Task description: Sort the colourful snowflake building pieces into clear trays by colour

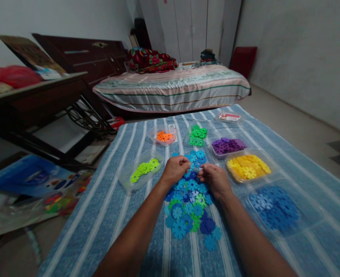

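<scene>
A loose pile of flower-shaped plastic discs (191,196), in blues with a few greens, lies on the striped cloth. My left hand (176,169) is over the far left part of the pile, its thumb and fingers pinched together. Whatever it may hold is hidden. At the pile's right side, my right hand (215,179) has its fingers curled in toward the thumb. I cannot make out anything between them. A small gap separates the two hands. Yellow discs fill a clear tub (269,177) just right of my right hand, and lime green discs (145,169) sit in another on the left.
Further tubs hold blue discs (275,207), purple discs (227,145), green discs (198,134) and orange discs (164,136). A clear box with a red and white label (229,116) is at the far edge. Beyond stands a bed (172,90); a dark table (40,88) is on the left.
</scene>
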A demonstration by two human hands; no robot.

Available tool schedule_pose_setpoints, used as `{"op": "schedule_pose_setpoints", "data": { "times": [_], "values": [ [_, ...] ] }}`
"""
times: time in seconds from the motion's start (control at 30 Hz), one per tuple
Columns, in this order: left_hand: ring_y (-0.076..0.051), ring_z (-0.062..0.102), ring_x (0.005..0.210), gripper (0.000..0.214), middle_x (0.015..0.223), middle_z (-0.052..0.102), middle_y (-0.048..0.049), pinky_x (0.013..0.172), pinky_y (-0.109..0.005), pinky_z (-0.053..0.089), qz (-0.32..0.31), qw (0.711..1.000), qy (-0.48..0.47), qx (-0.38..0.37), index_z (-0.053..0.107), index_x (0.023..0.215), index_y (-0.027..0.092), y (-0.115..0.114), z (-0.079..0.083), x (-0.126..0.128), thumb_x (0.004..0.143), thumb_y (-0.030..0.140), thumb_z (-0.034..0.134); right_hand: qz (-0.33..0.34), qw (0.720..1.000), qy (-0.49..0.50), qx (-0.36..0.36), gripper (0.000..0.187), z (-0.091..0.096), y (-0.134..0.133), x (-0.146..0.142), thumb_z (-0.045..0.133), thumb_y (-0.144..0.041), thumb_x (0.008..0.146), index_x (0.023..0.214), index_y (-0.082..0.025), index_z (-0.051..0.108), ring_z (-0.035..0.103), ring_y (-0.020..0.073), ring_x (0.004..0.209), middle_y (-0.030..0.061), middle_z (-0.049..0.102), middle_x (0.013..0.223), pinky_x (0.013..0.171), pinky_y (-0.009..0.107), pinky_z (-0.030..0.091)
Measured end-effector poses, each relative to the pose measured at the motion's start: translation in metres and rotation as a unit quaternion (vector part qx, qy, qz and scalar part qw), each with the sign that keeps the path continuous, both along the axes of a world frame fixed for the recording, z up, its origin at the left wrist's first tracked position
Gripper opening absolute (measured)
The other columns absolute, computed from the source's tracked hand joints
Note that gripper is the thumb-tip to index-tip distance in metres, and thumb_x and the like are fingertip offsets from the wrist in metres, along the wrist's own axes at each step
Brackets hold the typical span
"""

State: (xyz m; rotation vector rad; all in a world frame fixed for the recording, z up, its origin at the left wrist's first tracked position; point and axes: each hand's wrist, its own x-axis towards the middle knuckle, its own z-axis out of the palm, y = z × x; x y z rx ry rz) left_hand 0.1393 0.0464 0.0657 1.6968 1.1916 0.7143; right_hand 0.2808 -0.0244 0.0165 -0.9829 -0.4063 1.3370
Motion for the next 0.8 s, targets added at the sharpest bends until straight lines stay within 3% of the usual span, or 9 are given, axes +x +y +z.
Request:
{"op": "schedule_pose_setpoints", "data": {
  "times": [0.13,0.3,0.5,0.67,0.8],
  "values": [
    [-0.012,0.053,0.055,0.014,0.057,0.057,0.0026,0.053,-0.022,0.038,-0.069,0.992,0.087,0.051,0.063,0.066,0.017,-0.026,-0.003,-0.019,0.074,0.025,0.056,-0.004,1.000,0.000,0.001,0.021,0.001,-0.001,0.000,0.077,-0.032,0.064,0.072,-0.016,0.068,0.060,0.0125,0.050,0.0028,0.067,0.057,0.046,0.021,0.047],
    [-0.013,0.052,0.058,0.014,0.060,0.057,0.0027,0.057,-0.023,0.037,-0.091,0.978,0.170,0.085,0.065,0.073,0.017,-0.054,-0.005,-0.029,0.079,0.024,0.053,-0.011,1.000,-0.002,-0.005,0.020,0.002,-0.001,0.000,0.077,-0.031,0.063,0.070,-0.015,0.068,0.060,0.0125,0.050,0.0030,0.067,0.056,0.045,0.021,0.046],
    [-0.016,0.058,0.073,0.009,0.077,0.062,-0.0012,0.067,-0.026,0.041,-0.140,0.945,0.263,0.138,0.064,0.082,0.017,-0.072,-0.006,-0.025,0.080,0.026,0.060,-0.009,1.000,0.000,-0.007,0.017,0.003,-0.001,0.001,0.076,-0.029,0.063,0.070,-0.015,0.067,0.060,0.0121,0.050,0.0027,0.067,0.056,0.045,0.020,0.046],
    [-0.023,0.058,0.093,0.024,0.096,0.062,-0.0064,0.081,-0.032,0.044,-0.166,0.910,0.344,0.165,0.064,0.097,0.018,-0.084,-0.006,-0.017,0.078,0.032,0.068,-0.008,1.000,0.001,-0.013,0.018,0.004,-0.001,0.002,0.076,-0.029,0.064,0.070,-0.015,0.067,0.060,0.0120,0.049,0.0029,0.067,0.056,0.046,0.021,0.047],
    [-0.025,0.055,0.099,0.030,0.100,0.060,-0.0076,0.088,-0.035,0.044,-0.161,0.904,0.358,0.168,0.064,0.098,0.017,-0.091,-0.006,-0.012,0.075,0.035,0.072,-0.005,1.000,0.006,-0.014,0.018,0.004,-0.001,0.002,0.075,-0.029,0.064,0.072,-0.015,0.067,0.059,0.0113,0.048,0.0026,0.067,0.056,0.046,0.019,0.047]
  ]
}}
